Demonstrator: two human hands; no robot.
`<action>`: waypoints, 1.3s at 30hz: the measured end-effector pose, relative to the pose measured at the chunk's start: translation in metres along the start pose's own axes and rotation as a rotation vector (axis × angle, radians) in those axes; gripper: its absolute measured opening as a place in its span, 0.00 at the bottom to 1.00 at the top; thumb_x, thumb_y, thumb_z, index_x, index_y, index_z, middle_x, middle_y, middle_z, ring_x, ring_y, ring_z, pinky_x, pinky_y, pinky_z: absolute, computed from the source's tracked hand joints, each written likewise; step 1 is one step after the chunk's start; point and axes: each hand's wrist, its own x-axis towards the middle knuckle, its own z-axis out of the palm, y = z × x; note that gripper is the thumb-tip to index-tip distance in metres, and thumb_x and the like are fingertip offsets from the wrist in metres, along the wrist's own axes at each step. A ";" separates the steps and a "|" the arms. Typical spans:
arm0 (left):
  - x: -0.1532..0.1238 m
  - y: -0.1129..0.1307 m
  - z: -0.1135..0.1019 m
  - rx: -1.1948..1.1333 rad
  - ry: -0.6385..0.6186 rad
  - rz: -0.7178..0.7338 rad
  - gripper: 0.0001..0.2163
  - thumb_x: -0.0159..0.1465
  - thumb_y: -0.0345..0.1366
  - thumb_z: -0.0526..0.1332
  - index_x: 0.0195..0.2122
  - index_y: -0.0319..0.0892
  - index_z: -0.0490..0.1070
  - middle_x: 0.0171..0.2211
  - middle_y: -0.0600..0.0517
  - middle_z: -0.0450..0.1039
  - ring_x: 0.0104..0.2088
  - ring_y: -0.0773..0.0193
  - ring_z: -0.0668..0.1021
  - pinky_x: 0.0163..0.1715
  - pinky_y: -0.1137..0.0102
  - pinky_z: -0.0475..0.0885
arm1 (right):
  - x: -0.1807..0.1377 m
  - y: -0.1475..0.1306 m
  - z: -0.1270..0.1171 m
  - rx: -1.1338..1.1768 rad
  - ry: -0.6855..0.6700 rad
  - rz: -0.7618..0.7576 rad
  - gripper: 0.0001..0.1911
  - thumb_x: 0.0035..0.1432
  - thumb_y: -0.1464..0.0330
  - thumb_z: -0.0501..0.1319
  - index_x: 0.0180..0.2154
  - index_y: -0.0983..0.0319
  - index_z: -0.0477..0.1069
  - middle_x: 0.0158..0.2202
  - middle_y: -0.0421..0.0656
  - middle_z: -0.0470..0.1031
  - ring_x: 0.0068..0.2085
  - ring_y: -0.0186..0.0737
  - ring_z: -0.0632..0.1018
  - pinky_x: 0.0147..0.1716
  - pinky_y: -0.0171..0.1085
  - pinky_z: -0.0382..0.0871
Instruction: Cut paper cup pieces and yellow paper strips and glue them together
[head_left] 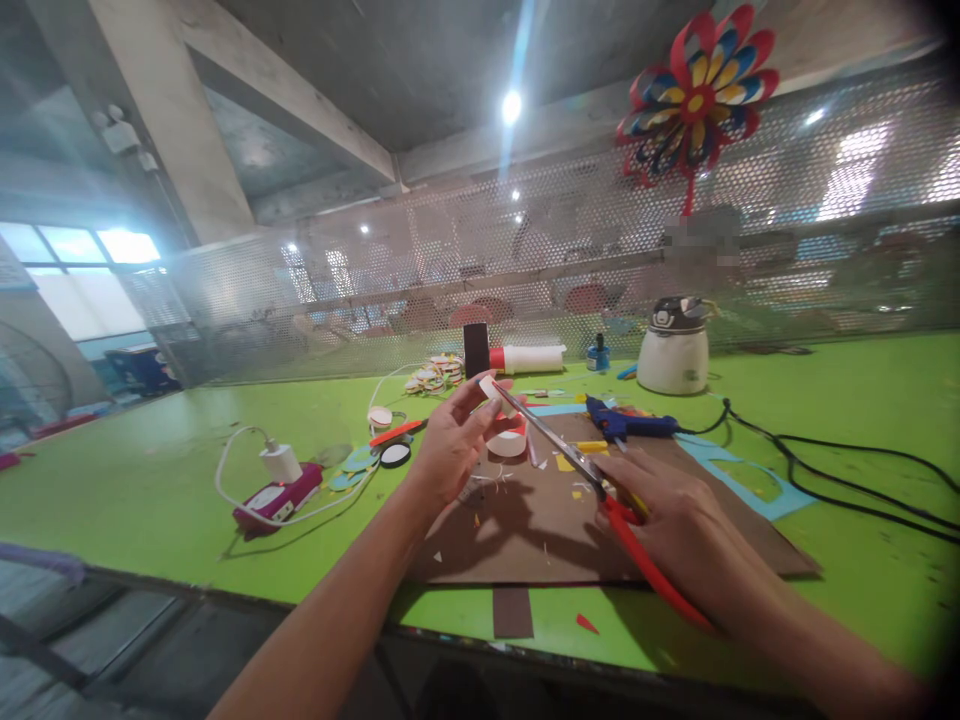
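My left hand (455,440) pinches a small white paper piece (496,394) between thumb and fingers, above the brown board. My right hand (667,505) is closed round the red handles of a pair of scissors (559,445). The scissors' long metal blades point up and left, with their tips at the white paper; whether they are cutting it I cannot tell. A roll of white tape (508,440) with a red inner edge lies just beyond my left hand. Under both hands is the brown cardboard (540,550), with small paper scraps on it.
A blue glue gun (630,420) with a black cable lies behind my right hand. Farther back stand a white pot (673,360) and a blue bottle (598,355). A purple power strip (277,500) with a white charger is at the left. A paper flower (696,103) rises at the back right.
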 end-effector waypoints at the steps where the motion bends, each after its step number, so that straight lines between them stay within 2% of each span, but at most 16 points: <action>1: 0.000 0.000 0.000 -0.003 0.002 0.002 0.10 0.58 0.32 0.66 0.42 0.41 0.75 0.49 0.45 0.73 0.44 0.55 0.78 0.45 0.59 0.73 | 0.000 0.001 0.000 -0.015 -0.001 -0.002 0.18 0.56 0.71 0.57 0.49 0.59 0.73 0.44 0.48 0.77 0.40 0.48 0.79 0.35 0.41 0.73; 8: 0.000 -0.004 -0.002 0.015 -0.022 0.012 0.14 0.58 0.33 0.66 0.46 0.43 0.73 0.49 0.46 0.73 0.43 0.56 0.78 0.44 0.59 0.73 | 0.000 0.002 0.002 0.010 -0.009 0.005 0.20 0.56 0.71 0.57 0.50 0.60 0.72 0.43 0.48 0.77 0.39 0.48 0.79 0.37 0.43 0.73; 11: 0.000 -0.005 -0.001 0.004 -0.038 0.013 0.14 0.58 0.33 0.66 0.46 0.43 0.73 0.48 0.46 0.73 0.44 0.55 0.78 0.45 0.58 0.73 | 0.000 0.002 0.002 0.022 -0.015 0.024 0.18 0.56 0.70 0.57 0.49 0.59 0.73 0.41 0.47 0.77 0.37 0.47 0.79 0.36 0.43 0.72; 15: -0.001 -0.005 0.000 -0.006 -0.043 0.006 0.12 0.58 0.32 0.66 0.44 0.42 0.74 0.48 0.45 0.73 0.45 0.53 0.78 0.46 0.55 0.73 | -0.001 0.003 0.003 0.029 0.002 0.011 0.18 0.55 0.71 0.57 0.49 0.59 0.73 0.42 0.48 0.77 0.40 0.47 0.79 0.38 0.43 0.72; 21: -0.001 -0.004 0.001 0.021 -0.032 0.009 0.14 0.59 0.33 0.65 0.46 0.43 0.73 0.48 0.45 0.73 0.44 0.55 0.78 0.45 0.59 0.73 | 0.000 0.001 0.002 0.025 0.003 0.014 0.19 0.56 0.71 0.57 0.50 0.59 0.72 0.44 0.49 0.77 0.40 0.48 0.79 0.39 0.44 0.72; 32: -0.002 -0.002 0.003 0.010 -0.025 -0.003 0.14 0.58 0.33 0.65 0.46 0.41 0.73 0.49 0.44 0.73 0.44 0.54 0.78 0.44 0.59 0.73 | 0.001 -0.001 0.002 0.031 0.015 0.008 0.19 0.56 0.70 0.57 0.50 0.59 0.73 0.42 0.48 0.78 0.39 0.47 0.79 0.34 0.40 0.73; 39: -0.001 -0.004 0.001 0.012 -0.018 -0.019 0.14 0.58 0.32 0.65 0.46 0.42 0.74 0.46 0.46 0.73 0.42 0.56 0.79 0.43 0.60 0.73 | 0.000 -0.002 0.001 0.034 0.012 0.022 0.19 0.56 0.71 0.57 0.49 0.58 0.73 0.44 0.47 0.78 0.41 0.47 0.79 0.36 0.41 0.73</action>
